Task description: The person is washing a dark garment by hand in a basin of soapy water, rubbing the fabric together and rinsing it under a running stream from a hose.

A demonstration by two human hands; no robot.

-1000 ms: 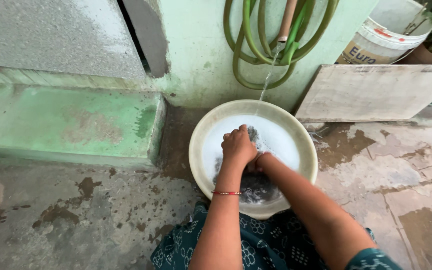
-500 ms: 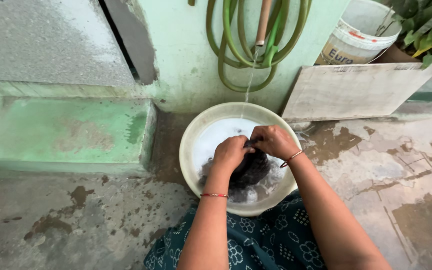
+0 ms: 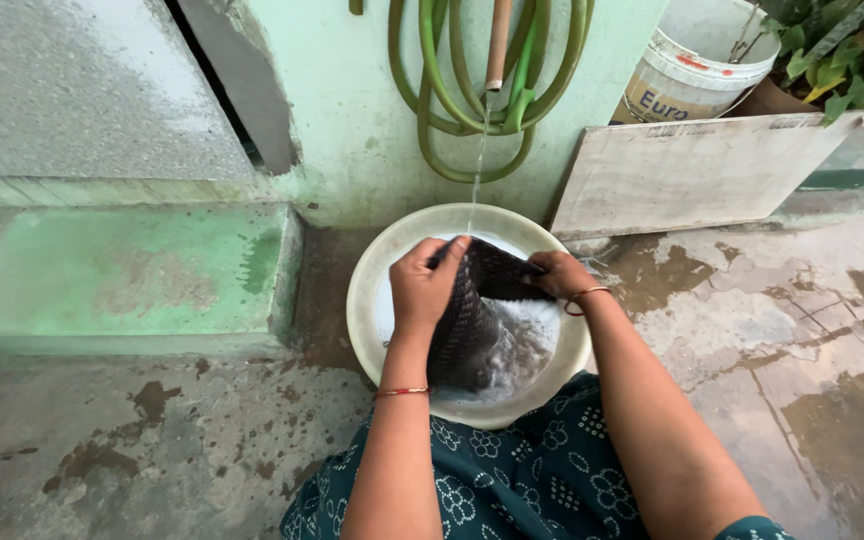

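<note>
A round cream basin [image 3: 364, 300] of soapy water sits on the wet floor in front of me. My left hand [image 3: 422, 285] and my right hand [image 3: 557, 273] both grip a dark wet cloth [image 3: 472, 320], stretched between them and lifted partly out of the foam. A thin stream of water [image 3: 476, 175] falls from a pipe [image 3: 497, 45] on the wall into the far side of the basin. Both wrists wear thin bangles.
A coiled green hose [image 3: 442, 110] hangs on the pale green wall. A grey stone slab [image 3: 692, 170] leans against the wall at right, with a white bucket [image 3: 697, 65] and leafy plant [image 3: 847, 60] behind. A green concrete step [image 3: 122, 265] lies left.
Both hands were pressing and rubbing the cloth down in the foam. Now they have raised it and pulled it apart between them; the view shifted slightly right.
</note>
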